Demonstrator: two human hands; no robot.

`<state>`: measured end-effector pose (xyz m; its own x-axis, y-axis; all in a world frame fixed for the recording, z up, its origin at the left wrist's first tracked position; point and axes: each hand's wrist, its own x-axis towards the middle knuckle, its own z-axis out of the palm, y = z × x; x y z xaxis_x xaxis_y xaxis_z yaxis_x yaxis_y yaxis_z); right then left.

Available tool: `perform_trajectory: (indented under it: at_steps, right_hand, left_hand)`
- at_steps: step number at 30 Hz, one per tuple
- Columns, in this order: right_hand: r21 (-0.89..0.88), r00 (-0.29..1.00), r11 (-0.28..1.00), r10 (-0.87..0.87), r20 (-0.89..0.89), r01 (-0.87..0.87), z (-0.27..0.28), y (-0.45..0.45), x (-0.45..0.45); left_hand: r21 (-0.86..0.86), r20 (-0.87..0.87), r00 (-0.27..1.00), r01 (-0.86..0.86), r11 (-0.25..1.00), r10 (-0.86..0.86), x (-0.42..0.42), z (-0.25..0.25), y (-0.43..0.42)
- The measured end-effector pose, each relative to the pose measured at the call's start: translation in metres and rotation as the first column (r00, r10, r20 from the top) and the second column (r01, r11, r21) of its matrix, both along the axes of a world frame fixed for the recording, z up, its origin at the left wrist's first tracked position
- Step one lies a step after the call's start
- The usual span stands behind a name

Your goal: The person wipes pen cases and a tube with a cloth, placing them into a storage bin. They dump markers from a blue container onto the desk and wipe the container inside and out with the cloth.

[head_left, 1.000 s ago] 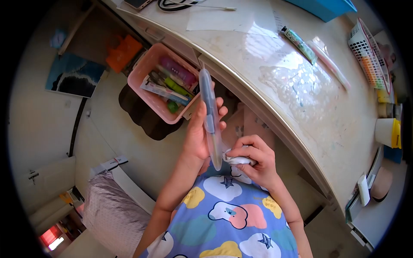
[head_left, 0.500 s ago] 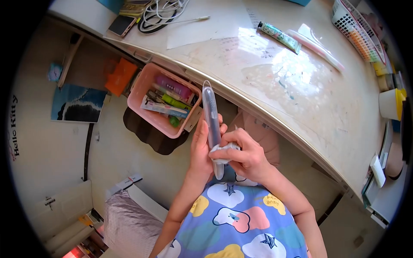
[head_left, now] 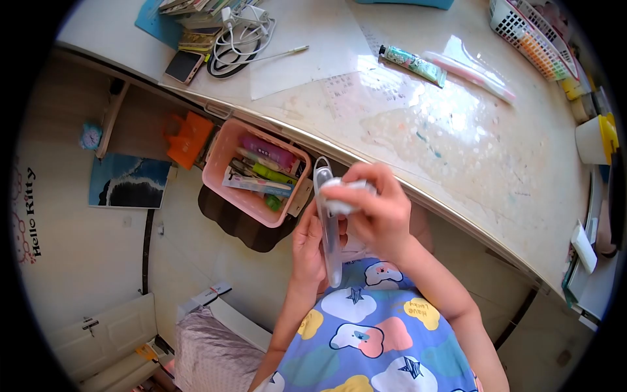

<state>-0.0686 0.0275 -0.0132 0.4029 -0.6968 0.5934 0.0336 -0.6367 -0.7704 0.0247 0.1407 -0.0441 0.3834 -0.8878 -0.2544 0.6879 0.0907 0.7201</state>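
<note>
My left hand point(head_left: 308, 251) is closed round the lower part of a long, slim translucent toothbrush case point(head_left: 331, 245). The case stands nearly upright in front of my lap, with a loop at its top end. My right hand point(head_left: 382, 212) pinches a crumpled white tissue point(head_left: 346, 195) against or just beside the upper part of the case; contact is hard to tell. Motion blurs the right fingers a little. What lies inside the case cannot be made out.
A pink basket point(head_left: 215, 163) of bottles and tubes stands left of my hands, below the desk point(head_left: 483, 196). On the desk lie a green tube point(head_left: 413, 64), a pink-and-white case point(head_left: 473, 77), a coiled white cable point(head_left: 264, 49), a phone point(head_left: 184, 66) and a white basket point(head_left: 529, 32).
My right hand has moved the tissue from the lower part of the case up to its upper part. The view has shifted, so the desk and basket appear lower.
</note>
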Motion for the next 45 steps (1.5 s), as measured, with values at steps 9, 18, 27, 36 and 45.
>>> perform_trajectory:
  at_steps: [9,18,27,36,45]
  right_hand:
    - [-0.058,1.000,0.998,0.028,-0.009,-0.028,0.012,0.005,0.007]
    - [0.316,0.996,0.948,0.010,0.093,-0.039,0.009,0.000,0.001]
    - [0.597,0.983,0.788,0.058,0.173,-0.151,-0.003,0.006,0.005]
    - [0.618,0.944,0.732,0.325,0.054,-0.287,-0.011,0.035,0.010]
    - [0.601,0.927,0.754,0.370,-0.053,-0.266,-0.026,0.038,0.008]
  left_hand:
    - [-0.021,0.393,0.919,-0.001,1.000,0.009,0.004,-0.004,0.005]
    - [-0.039,0.187,0.977,0.108,0.993,-0.099,0.001,0.000,0.007]
    - [-0.017,-0.077,0.987,0.144,0.990,-0.144,0.005,0.001,0.012]
    - [0.022,-0.180,0.979,-0.089,0.996,0.091,0.013,-0.005,0.021]
    - [0.073,-0.303,0.933,-0.180,0.981,0.193,0.014,-0.014,0.022]
